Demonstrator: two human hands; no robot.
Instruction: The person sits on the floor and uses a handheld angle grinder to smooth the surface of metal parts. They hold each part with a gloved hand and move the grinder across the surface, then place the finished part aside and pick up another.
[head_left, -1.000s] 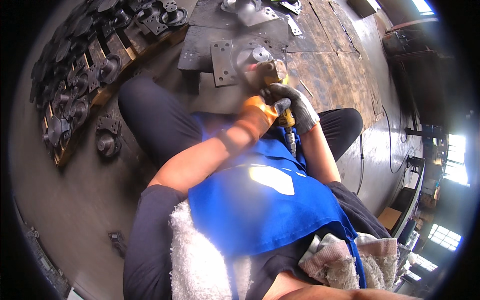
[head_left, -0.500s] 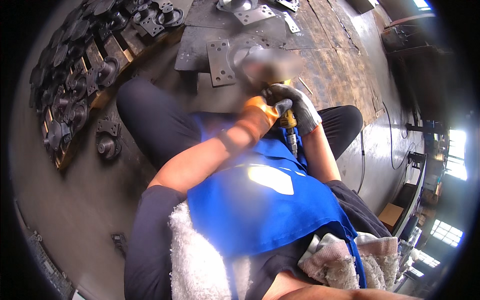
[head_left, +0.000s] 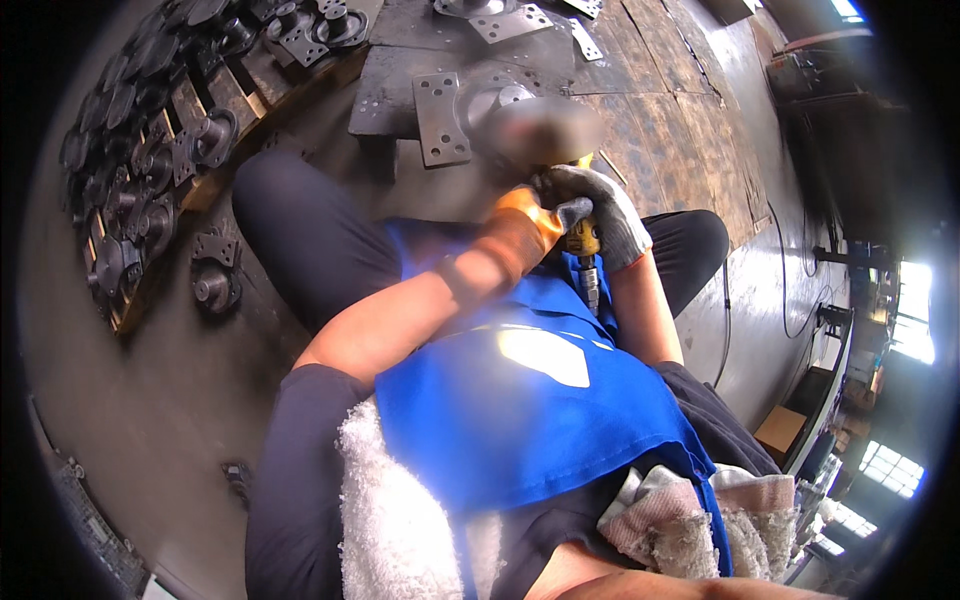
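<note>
Both my hands wear gloves and close round a yellow air grinder [head_left: 584,238] in front of my lap. My left hand [head_left: 528,218], in an orange glove with dark fingertips, wraps its near side. On the other side my right hand [head_left: 612,215], in a white and grey glove, grips the body. A metal hose fitting [head_left: 590,285] points back toward my apron. The tool's front end is lost in a blurred patch. Just beyond it lies a steel part with a flat, holed plate [head_left: 440,120] and a round body [head_left: 490,103].
Wooden boards [head_left: 660,140] and a dark steel plate [head_left: 385,100] form the low work surface. More holed steel parts [head_left: 512,24] lie at its far end. A pallet [head_left: 250,95] loaded with similar parts stands left; one part [head_left: 213,285] sits on the floor. A cable [head_left: 780,290] runs along the right.
My right hand and the air grinder have shifted slightly to the right. My left hand keeps its grip, and the steel part stays in place.
</note>
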